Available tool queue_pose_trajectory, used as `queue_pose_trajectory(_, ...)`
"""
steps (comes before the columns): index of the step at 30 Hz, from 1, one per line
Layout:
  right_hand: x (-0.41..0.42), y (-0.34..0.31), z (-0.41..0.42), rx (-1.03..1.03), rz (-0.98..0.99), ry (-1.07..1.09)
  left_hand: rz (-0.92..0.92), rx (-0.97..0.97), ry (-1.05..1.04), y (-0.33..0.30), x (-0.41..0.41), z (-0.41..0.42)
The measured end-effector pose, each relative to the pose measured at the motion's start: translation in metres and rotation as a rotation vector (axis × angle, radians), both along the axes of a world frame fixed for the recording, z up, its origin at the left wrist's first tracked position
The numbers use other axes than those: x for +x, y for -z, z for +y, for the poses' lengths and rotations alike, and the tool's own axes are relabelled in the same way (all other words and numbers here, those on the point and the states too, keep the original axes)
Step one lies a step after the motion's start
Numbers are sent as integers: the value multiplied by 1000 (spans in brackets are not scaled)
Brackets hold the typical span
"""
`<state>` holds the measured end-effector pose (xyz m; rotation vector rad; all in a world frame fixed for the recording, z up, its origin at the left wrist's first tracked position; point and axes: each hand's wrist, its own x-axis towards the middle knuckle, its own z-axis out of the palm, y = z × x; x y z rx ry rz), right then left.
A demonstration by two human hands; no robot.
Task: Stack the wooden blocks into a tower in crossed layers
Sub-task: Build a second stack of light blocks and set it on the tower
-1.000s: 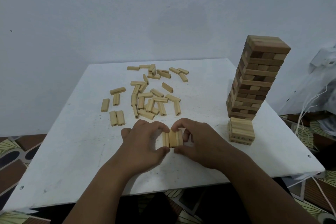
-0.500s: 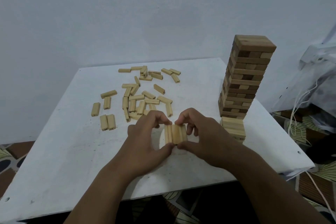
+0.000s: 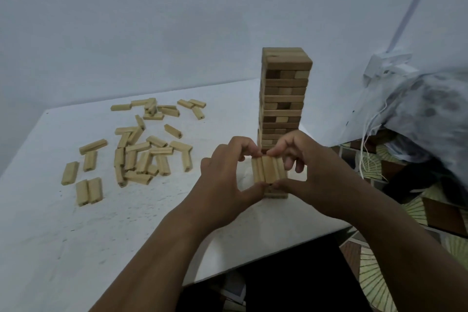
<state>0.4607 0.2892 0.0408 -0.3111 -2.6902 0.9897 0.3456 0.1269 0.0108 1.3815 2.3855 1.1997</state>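
Three pale wooden blocks lie side by side as one row, pinched at both ends between my left hand and my right hand. The row sits over a short stack of pale blocks, whose front edge shows under my thumbs; I cannot tell whether it touches the stack. Behind my hands stands a tall tower of darker blocks in crossed layers. Several loose blocks lie scattered on the white table to the left.
The table's right edge runs close past the tower and short stack. A pale bag with white cords lies off the table to the right. A patterned floor shows below. A plain wall stands behind.
Both hands have carried the row of three blocks rightward from the table's middle to over the short stack in front of the tower. The camera view has swung right too.
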Motion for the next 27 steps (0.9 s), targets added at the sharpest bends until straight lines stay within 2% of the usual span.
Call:
queue_pose_trajectory(6,3,12,18,-1,-2,18,-93,-39,-1,5,0,16)
queue_pose_trajectory(14,-7,18,18,-41,-45,7,-112,-98,-45,12,-8,17)
queue_pose_trajectory(27,-8,20,22,-53,-67,-1,-139,-92,-35,19,-10,21)
